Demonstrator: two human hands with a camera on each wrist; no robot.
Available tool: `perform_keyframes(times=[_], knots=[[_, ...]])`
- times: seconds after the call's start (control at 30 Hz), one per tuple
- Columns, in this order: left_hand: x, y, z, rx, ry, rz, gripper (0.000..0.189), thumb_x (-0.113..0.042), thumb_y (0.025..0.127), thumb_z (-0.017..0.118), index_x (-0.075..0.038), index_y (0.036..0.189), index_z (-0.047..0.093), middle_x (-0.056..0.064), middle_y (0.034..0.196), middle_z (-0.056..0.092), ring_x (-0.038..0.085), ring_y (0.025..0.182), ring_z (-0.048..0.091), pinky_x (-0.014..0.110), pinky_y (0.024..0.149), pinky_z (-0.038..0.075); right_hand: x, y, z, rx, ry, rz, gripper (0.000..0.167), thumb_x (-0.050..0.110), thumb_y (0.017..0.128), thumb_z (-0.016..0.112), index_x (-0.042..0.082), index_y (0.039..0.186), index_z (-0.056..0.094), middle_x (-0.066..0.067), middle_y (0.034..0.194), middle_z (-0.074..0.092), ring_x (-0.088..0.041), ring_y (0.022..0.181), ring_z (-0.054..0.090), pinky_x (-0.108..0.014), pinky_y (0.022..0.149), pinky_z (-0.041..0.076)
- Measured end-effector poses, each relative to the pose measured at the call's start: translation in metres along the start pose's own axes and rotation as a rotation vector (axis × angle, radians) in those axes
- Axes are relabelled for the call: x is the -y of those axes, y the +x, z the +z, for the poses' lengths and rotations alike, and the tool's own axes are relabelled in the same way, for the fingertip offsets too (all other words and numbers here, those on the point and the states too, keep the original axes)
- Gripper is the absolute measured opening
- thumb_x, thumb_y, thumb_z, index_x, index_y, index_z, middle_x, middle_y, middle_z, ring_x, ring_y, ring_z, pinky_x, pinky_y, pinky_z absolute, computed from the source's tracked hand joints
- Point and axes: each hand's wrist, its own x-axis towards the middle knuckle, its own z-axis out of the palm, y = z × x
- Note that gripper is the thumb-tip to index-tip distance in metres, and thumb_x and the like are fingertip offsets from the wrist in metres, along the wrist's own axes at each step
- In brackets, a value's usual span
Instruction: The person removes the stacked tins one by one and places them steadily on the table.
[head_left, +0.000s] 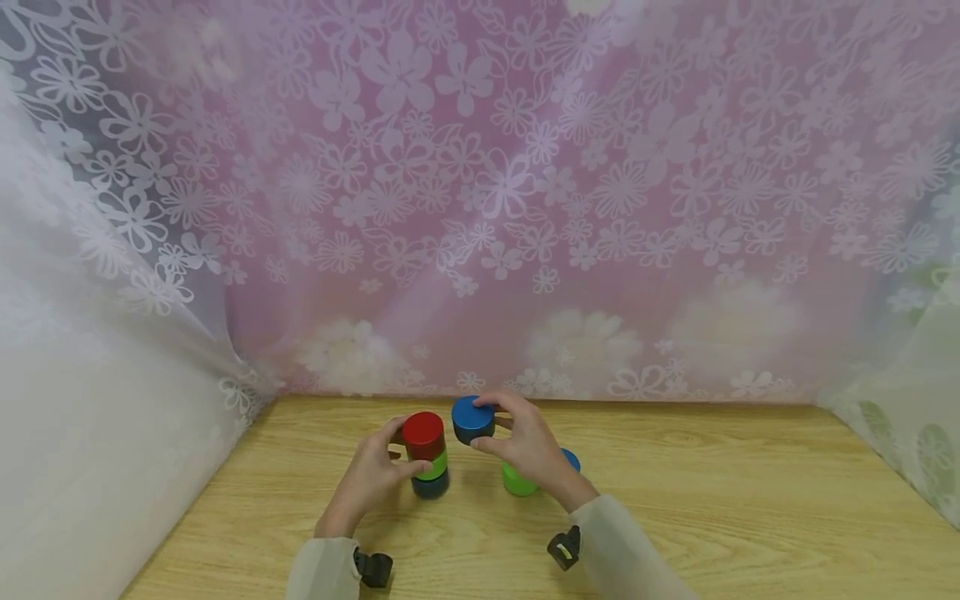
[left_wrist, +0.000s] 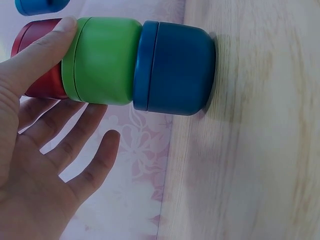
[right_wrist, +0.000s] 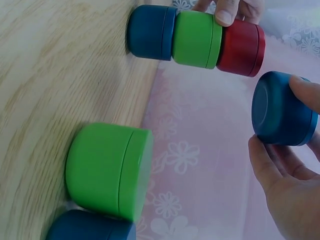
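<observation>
A stack of three small lidded jars stands on the table: a blue jar (left_wrist: 180,70) at the bottom, a green jar (left_wrist: 107,60) in the middle and a red jar (head_left: 423,435) on top. My left hand (head_left: 369,473) grips the stack near its top, the thumb at the seam between red and green and the fingers around the far side. Just right of the red jar, my right hand (head_left: 531,442) holds another blue jar (right_wrist: 280,107) in the air between thumb and fingers, lid up. That jar is apart from the stack.
On the table below my right forearm stand a second green jar (right_wrist: 100,170) and another blue jar (right_wrist: 85,227), side by side. The wooden table (head_left: 712,500) ends at a pink flowered curtain (head_left: 480,250). Pale curtains hang at both sides.
</observation>
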Motion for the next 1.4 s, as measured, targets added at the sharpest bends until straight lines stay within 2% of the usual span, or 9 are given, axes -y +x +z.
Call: perform_keyframes(times=[0.3,1.0,1.4], knots=[[-0.002,0.000,0.001,-0.011,0.010,-0.002,0.064,-0.010,0.080,0.088,-0.002,0.136,0.059,0.005,0.113,0.070,0.026,0.106,0.065,0.047,0.089,0.056,-0.005,-0.005,-0.011,-0.008,-0.038,0.019,0.042,-0.006,0.083,0.081,-0.002,0.122,0.064,-0.020,0.128,0.059,-0.040,0.120,0.058,-0.049,0.097,0.053],[-0.003,-0.001,-0.001,-0.004,-0.004,0.005,0.064,-0.011,0.080,0.088,-0.002,0.136,0.058,0.005,0.115,0.069,0.028,0.110,0.063,0.050,0.090,0.055,-0.015,-0.016,-0.033,-0.020,-0.052,0.091,0.042,-0.006,0.083,0.081,0.001,0.120,0.064,-0.018,0.128,0.059,-0.042,0.121,0.058,-0.051,0.097,0.053],[-0.002,-0.001,-0.001,-0.005,-0.016,0.007,0.065,-0.012,0.080,0.089,-0.001,0.136,0.058,0.008,0.118,0.069,0.030,0.113,0.063,0.048,0.090,0.056,-0.023,-0.023,-0.041,-0.036,-0.073,0.085,0.041,-0.003,0.083,0.081,0.001,0.120,0.063,-0.020,0.131,0.057,-0.043,0.120,0.059,-0.049,0.095,0.054]])
